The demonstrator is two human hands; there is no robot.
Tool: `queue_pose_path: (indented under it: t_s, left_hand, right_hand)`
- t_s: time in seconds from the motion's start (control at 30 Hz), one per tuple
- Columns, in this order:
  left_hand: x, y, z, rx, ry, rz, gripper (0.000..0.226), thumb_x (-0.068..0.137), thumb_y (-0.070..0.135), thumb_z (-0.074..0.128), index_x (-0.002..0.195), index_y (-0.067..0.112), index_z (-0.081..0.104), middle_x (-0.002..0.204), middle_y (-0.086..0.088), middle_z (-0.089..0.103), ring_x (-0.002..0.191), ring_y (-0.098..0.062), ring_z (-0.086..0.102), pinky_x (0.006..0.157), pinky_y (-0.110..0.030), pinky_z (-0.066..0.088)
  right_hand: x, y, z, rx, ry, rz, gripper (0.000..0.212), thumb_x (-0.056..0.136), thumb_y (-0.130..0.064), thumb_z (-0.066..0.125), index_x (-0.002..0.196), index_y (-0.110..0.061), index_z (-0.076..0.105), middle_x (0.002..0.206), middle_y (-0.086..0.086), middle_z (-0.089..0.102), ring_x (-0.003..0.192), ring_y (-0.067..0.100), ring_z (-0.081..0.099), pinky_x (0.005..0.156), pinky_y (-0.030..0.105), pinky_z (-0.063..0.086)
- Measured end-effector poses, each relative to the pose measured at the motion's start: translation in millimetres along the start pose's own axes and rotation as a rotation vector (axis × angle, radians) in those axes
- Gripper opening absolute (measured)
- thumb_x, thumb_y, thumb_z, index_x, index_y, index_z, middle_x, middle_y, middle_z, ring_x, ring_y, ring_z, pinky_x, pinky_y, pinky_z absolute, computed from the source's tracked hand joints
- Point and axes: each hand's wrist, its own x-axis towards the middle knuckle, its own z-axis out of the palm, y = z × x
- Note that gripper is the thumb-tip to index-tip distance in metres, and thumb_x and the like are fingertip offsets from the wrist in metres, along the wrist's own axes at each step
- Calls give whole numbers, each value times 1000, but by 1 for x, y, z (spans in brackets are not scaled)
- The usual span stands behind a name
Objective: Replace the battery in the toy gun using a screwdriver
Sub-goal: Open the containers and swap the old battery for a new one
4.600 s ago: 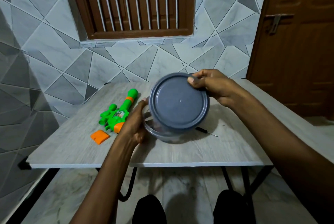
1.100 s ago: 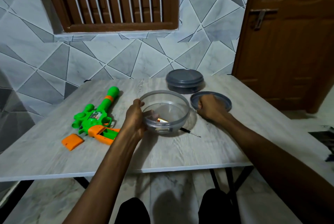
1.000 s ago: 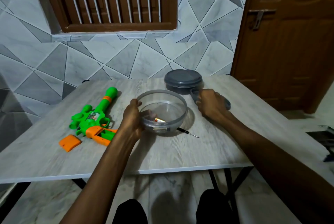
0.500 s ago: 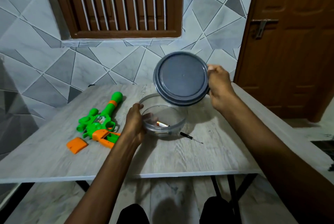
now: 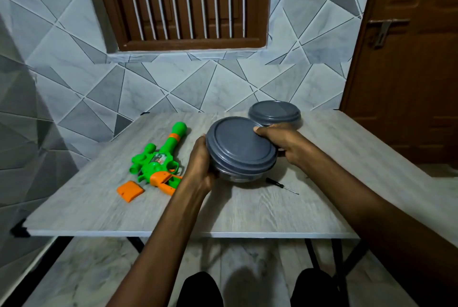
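Observation:
A green and orange toy gun [image 5: 158, 158] lies on the table's left half, its orange battery cover [image 5: 130, 190] loose beside it. A clear bowl [image 5: 239, 177] stands mid-table with a grey lid [image 5: 240, 145] resting tilted on top. My left hand [image 5: 199, 163] grips the bowl's left side. My right hand [image 5: 285, 144] holds the lid at its right rim, thumb on top. A small black screwdriver [image 5: 281, 185] lies just right of the bowl. The bowl's contents are hidden under the lid.
A second grey lidded container [image 5: 275, 113] stands behind the bowl near the wall. The grey table [image 5: 247, 212] stands against a tiled wall with a brown window above and a brown door [image 5: 409, 58] at the right. My knees show below the front edge.
My right hand picked the grey lid up off the table, lifted it and brought it down onto the clear bowl. My left hand stayed on the bowl.

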Motion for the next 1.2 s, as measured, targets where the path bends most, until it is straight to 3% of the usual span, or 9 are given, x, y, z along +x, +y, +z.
queue_pose_path:
  t_s: [0.13, 0.23, 0.3, 0.33, 0.47, 0.7, 0.93, 1.1, 1.2]
  left_hand:
    - [-7, 3, -2, -22, -69, 37, 64, 100, 53, 35, 68, 15, 76, 86, -2, 77, 74, -17, 70, 88, -43, 51]
    - [-24, 5, 3, 19, -111, 129, 55, 99, 33, 50, 48, 35, 73, 70, 11, 75, 58, -4, 67, 87, -42, 51]
    - [-15, 4, 0, 73, -51, 146, 35, 94, 30, 58, 64, 29, 76, 70, 8, 74, 60, -5, 68, 79, -35, 51]
    - [-11, 4, -2, 104, -14, 138, 17, 90, 34, 62, 85, 25, 75, 85, 0, 76, 69, -11, 70, 75, -34, 50]
    - [4, -5, -6, 111, 31, 96, 53, 75, 46, 63, 120, 19, 58, 115, -12, 69, 98, -30, 68, 71, -37, 46]
    - [8, -6, -8, 28, 54, 170, 7, 92, 30, 56, 86, 28, 56, 66, 12, 67, 67, -13, 59, 62, -28, 38]
    - [5, 1, -3, 32, 18, 168, 2, 93, 29, 54, 91, 28, 56, 84, 6, 66, 73, -13, 61, 71, -34, 43]
    - [0, 4, 5, 48, 16, 199, 19, 96, 22, 50, 79, 26, 55, 45, 23, 57, 66, -12, 53, 77, -40, 38]
    - [2, 5, 6, 70, 18, 147, 17, 95, 23, 50, 80, 21, 56, 71, 8, 66, 75, -19, 58, 77, -40, 42]
  right_hand:
    - [7, 2, 8, -99, 41, -11, 41, 75, -45, 72, 97, -11, 72, 93, 5, 73, 83, 21, 69, 69, 31, 54]
    - [25, 11, 13, -170, 60, -39, 69, 50, -67, 65, 93, -14, 71, 93, 5, 74, 86, 25, 70, 84, 46, 58]
    - [30, 13, 15, -226, 73, -48, 80, 40, -74, 59, 92, -13, 69, 94, 6, 73, 86, 26, 70, 82, 46, 58]
    - [23, 9, 16, -251, 72, -52, 75, 42, -74, 59, 86, -15, 67, 92, 6, 73, 84, 26, 69, 80, 43, 59]
    - [4, -1, 17, -320, 105, -90, 45, 68, -64, 66, 67, -20, 57, 80, 5, 70, 76, 25, 66, 66, 35, 50]
    - [-8, -2, 18, -52, -46, 1, 37, 85, -53, 62, 101, -20, 64, 96, -1, 70, 82, 16, 64, 73, 34, 54]
    - [-7, 5, 13, 150, -91, 106, 26, 93, -50, 53, 91, -25, 62, 88, 0, 68, 78, 17, 64, 64, 30, 49]
    - [-9, 1, 12, 205, -47, 95, 22, 94, -43, 54, 89, -23, 61, 84, 1, 66, 71, 16, 61, 58, 27, 46]
    - [-8, 4, 12, 235, -41, 122, 21, 94, -40, 54, 93, -20, 62, 81, 2, 67, 71, 17, 62, 58, 28, 48]
